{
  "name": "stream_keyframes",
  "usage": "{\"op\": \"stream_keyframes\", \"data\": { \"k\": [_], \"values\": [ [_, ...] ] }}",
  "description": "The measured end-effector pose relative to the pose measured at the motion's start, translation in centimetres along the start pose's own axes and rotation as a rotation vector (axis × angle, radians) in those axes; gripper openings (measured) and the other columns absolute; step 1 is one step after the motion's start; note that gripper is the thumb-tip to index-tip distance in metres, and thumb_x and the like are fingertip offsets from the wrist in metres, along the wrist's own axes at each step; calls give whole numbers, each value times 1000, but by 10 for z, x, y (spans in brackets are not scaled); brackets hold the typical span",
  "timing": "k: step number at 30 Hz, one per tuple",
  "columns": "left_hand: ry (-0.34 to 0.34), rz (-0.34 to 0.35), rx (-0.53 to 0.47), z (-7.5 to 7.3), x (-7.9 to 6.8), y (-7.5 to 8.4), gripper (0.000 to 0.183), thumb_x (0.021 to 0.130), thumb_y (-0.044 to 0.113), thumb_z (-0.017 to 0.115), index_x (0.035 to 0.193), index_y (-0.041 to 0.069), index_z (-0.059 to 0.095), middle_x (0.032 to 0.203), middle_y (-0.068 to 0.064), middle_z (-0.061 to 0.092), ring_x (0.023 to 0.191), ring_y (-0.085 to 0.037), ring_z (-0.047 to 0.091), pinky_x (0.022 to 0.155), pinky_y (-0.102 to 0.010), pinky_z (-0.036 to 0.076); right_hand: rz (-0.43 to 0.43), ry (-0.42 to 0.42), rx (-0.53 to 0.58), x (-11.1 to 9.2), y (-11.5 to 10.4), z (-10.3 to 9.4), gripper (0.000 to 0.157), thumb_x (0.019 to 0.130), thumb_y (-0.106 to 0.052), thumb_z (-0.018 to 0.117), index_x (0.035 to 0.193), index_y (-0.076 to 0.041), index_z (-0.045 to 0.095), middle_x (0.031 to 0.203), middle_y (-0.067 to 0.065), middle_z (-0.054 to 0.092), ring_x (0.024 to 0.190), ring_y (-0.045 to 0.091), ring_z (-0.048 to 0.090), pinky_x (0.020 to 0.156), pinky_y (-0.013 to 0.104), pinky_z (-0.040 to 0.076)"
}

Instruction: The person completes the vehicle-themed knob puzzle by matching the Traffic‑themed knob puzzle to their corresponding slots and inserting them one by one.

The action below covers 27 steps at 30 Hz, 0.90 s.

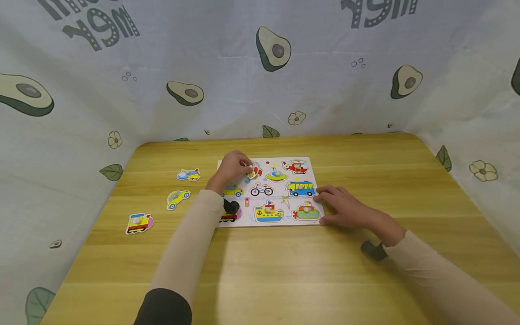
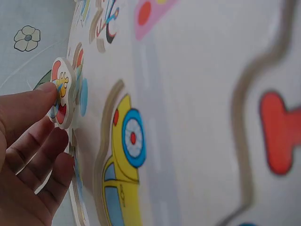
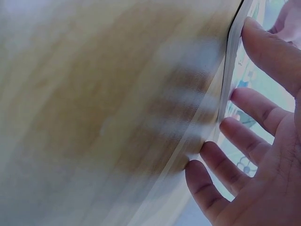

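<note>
My left hand (image 1: 232, 169) is over the upper left of a white puzzle board (image 1: 248, 215). Its thumb and fingers pinch a small red, yellow and white puzzle piece (image 2: 62, 92); the picture on it is partly covered. In the left wrist view the piece stands tilted on edge close to the board's face. Beside the board's right edge is my right hand (image 1: 345, 207), fingers spread, with fingertips touching that edge. Bus (image 1: 300, 188), helicopter (image 1: 296, 167), ship (image 1: 269, 212) and submarine (image 1: 306, 212) pieces with knobs sit in the board.
Left of the board, an airplane piece (image 1: 188, 174), a yellow car piece (image 1: 177, 199) and a train piece (image 1: 139, 223) lie on the wooden table (image 1: 268, 271). A cloth printed with avocados (image 1: 274, 48) hangs behind the table and along its sides.
</note>
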State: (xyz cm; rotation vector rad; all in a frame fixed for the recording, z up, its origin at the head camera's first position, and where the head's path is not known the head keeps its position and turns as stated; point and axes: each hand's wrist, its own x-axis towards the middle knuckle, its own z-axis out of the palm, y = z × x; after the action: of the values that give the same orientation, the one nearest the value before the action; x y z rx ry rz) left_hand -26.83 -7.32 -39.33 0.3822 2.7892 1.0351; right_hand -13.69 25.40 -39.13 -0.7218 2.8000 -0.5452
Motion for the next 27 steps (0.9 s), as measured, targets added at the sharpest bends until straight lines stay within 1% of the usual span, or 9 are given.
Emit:
{"op": "stream_keyframes", "data": {
  "k": [5,12,19,23,27],
  "values": [
    [-19,-29,-5,6,3,6,20,91,19,71,105,6,76,122,-9,59,106,-26,59,88,-36,55,7,-8,4,0,-1,0,59,84,-30,79,133,-4,59,148,21,45,130,48,40,106,64,40],
    [-17,-59,-17,14,6,5,20,91,21,71,105,8,77,123,-7,60,107,-25,58,91,-35,54,1,-10,1,2,0,-2,58,83,-28,80,130,-3,60,146,22,46,129,47,42,105,63,42],
    [-9,-45,-19,17,8,4,22,92,21,71,109,8,76,118,-8,61,105,-25,59,91,-36,53,4,-10,2,2,0,-2,57,83,-30,80,130,-3,60,146,22,46,129,49,42,106,64,40],
    [-2,-67,-21,18,9,4,22,92,20,71,109,8,76,113,-9,61,101,-24,58,90,-35,53,-4,-10,3,2,-1,-3,57,83,-30,79,130,-3,60,146,22,46,129,49,42,106,64,40],
    [-5,-98,-27,19,9,3,21,92,21,71,109,9,76,113,-8,61,101,-23,57,89,-34,54,-3,-15,4,2,-2,-3,57,84,-30,79,130,-3,60,146,22,46,129,48,42,106,64,41]
  ]
}}
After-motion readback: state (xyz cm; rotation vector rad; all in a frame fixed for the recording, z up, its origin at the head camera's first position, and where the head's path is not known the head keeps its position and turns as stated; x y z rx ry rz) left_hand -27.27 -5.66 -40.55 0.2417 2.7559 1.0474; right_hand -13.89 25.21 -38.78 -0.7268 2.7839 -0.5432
